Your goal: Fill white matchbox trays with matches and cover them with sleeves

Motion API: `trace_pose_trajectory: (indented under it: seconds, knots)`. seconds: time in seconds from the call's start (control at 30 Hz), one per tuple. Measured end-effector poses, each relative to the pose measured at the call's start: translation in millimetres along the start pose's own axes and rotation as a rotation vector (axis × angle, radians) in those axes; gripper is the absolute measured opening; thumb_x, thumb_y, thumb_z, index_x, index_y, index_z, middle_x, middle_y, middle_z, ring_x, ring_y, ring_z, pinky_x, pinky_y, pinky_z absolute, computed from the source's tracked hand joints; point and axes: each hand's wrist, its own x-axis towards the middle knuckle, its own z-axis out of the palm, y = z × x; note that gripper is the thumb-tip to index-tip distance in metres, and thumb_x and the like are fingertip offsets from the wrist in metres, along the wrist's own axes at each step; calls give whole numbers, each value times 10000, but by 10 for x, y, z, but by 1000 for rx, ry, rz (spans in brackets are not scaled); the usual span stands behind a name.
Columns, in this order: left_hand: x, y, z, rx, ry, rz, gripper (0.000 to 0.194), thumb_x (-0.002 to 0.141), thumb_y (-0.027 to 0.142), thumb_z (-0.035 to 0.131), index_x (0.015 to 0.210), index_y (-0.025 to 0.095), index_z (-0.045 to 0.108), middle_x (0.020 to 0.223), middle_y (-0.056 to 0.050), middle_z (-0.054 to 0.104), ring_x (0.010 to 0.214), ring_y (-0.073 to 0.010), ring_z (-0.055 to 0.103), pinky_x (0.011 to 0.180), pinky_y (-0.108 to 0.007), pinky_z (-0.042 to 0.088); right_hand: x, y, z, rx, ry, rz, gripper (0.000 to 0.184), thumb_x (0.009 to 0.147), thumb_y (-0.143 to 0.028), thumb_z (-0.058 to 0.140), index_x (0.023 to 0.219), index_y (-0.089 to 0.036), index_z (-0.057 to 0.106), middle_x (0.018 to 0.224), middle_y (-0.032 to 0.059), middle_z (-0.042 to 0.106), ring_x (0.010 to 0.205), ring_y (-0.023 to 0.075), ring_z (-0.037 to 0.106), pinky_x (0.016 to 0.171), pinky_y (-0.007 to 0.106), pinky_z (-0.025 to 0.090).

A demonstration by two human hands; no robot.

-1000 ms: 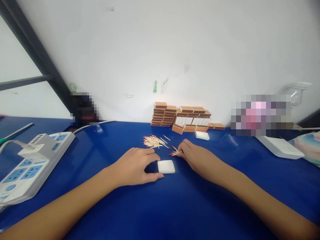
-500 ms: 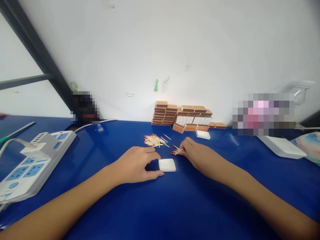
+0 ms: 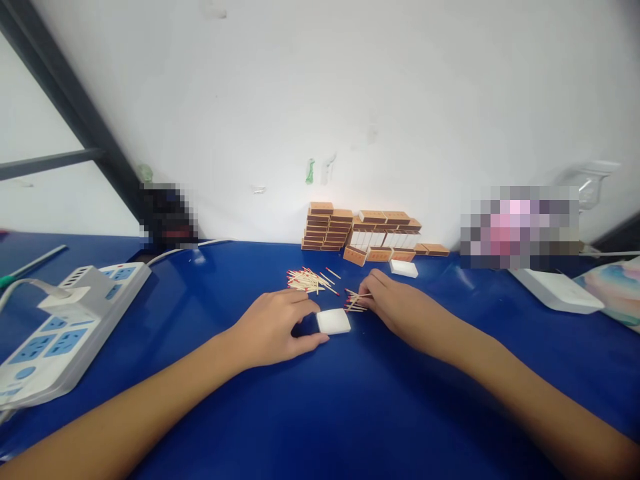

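My left hand (image 3: 280, 329) curls round the left end of a small white matchbox tray (image 3: 334, 322), with thumb and index finger at its near and far corners. My right hand (image 3: 383, 297) is closed on a small bunch of matches (image 3: 356, 303), whose red heads point left. This bunch is just beyond the tray's right end. A loose pile of red-headed matches (image 3: 306, 281) lies behind the tray. Farther back and right sits a second white tray (image 3: 403, 269). The right fingertips are partly hidden behind the hand.
Brown matchboxes (image 3: 327, 230) are stacked against the wall (image 3: 250, 120), with a row of white trays (image 3: 367, 239) among them. A white power strip (image 3: 65, 333) with a plugged-in adapter lies on the left of the blue table (image 3: 320, 413). A white box (image 3: 563, 292) lies on the right.
The white tray has shifted slightly away from me and turned a little in my left hand. The matches in my right hand are spread somewhat differently.
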Motion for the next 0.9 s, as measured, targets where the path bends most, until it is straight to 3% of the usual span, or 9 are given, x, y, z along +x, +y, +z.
trace_pose_trajectory:
  seconds: [0.43,0.7,0.9]
  knots:
    - [7,7,-9,16,34,-19,312,945,476,675,1116,220,727,940,-30,717,838,-192,657,713,-313,476,-13,97,-130,-26,65,42,154,1064,-264,487,955,-198,574,954,72,656,761,204,653,633,309,446]
    - [-3,37,29,50,22,16,306,950,475,675,1084,203,717,938,-25,719,865,-199,660,706,-324,472,-46,-233,-8,18,93,-83,209,1094,-283,440,968,-199,584,961,50,632,689,161,622,568,287,410]
    - [-9,62,36,54,28,42,273,954,451,667,1019,188,699,926,-34,717,876,-201,668,715,-315,483,-75,-421,147,-99,102,-194,232,1100,-240,425,964,-178,602,937,57,618,670,160,605,530,291,382]
